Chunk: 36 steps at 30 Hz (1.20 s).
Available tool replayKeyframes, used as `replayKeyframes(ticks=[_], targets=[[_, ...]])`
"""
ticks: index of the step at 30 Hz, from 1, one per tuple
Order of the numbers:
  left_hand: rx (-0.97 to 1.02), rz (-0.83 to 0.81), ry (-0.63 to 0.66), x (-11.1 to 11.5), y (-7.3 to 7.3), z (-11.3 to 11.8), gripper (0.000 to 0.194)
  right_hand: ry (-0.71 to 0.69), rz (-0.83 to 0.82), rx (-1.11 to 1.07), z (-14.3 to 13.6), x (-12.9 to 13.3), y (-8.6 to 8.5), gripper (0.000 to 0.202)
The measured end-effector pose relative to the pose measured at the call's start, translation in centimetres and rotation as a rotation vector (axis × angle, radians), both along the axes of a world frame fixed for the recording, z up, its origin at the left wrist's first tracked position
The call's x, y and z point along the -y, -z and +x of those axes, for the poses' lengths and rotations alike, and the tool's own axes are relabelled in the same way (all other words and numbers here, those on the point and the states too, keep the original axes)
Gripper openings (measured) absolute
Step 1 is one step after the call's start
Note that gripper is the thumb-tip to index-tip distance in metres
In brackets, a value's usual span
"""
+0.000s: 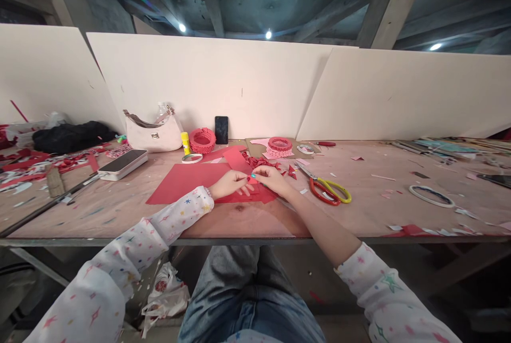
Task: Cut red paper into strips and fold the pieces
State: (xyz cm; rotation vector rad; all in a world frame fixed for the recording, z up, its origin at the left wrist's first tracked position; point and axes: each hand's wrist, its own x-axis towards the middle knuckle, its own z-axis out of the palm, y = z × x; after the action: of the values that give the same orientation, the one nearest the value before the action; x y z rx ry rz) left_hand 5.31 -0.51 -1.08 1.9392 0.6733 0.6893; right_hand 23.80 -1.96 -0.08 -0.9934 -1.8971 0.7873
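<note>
Faded blue jeans [247, 306] lie nearest the camera, under the bench [359, 199]. Both forearms reach over its edge. Small red paper piece [250, 178]: up at the fingertips, over the right end of a large flat red sheet [183, 181]. Left hand [229, 183] closed at thumb and forefinger on the piece, other fingers loosely curled; right hand [273, 179] pinches it from the opposite side. Fold detail too small to read.

Main risk, in my judgement: so small a grip could slip, or uneven pull from the two sides could crease or tear the paper. Dropped, the piece would be hard to pick out against same-coloured sheets.

Just beyond the fingers, a heap of crumpled-looking red paper pieces [259, 162]; a knuckle could scatter it. Scissors with red and yellow handles [306, 170] lie beside the right forearm, blades toward the heap. A sideways sweep of that arm might knock them or catch a point.

Farther back: upright yellow glue stick [186, 143] near a red ring-shaped paper stack [202, 141]. Stick looks tippable if bumped. Black phone [221, 130] leans against the white board [239, 82]; a jolt could slide it down.
</note>
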Motion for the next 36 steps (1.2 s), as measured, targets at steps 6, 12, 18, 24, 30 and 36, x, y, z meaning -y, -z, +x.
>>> replayKeyframes(ticks=[6,12,18,24,30,36], targets=[[0.012,0.035,-0.085,0.6,-0.5,0.3,0.036,0.064,-0.004,0.008,-0.1,-0.2,0.1,0.015],[0.053,0.100,-0.147,0.8,-0.4,0.5,0.031,0.133,-0.022,-0.070,-0.3,-0.1,0.1,0.017],[0.107,0.167,-0.179,0.8,-0.1,0.5,0.030,0.091,-0.097,-0.190,-0.1,-0.3,0.3,0.019],[0.093,0.192,-0.247,1.0,-0.1,1.0,0.029,0.114,0.092,-0.081,-0.4,-0.3,0.1,0.012],[0.115,0.111,-0.255,1.6,-0.7,1.3,0.027,0.096,0.160,-0.068,-0.8,0.1,-0.2,0.009],[0.175,0.074,-0.284,1.4,-0.4,1.2,0.031,0.058,-0.011,-0.153,-0.7,0.2,-0.1,0.015]])
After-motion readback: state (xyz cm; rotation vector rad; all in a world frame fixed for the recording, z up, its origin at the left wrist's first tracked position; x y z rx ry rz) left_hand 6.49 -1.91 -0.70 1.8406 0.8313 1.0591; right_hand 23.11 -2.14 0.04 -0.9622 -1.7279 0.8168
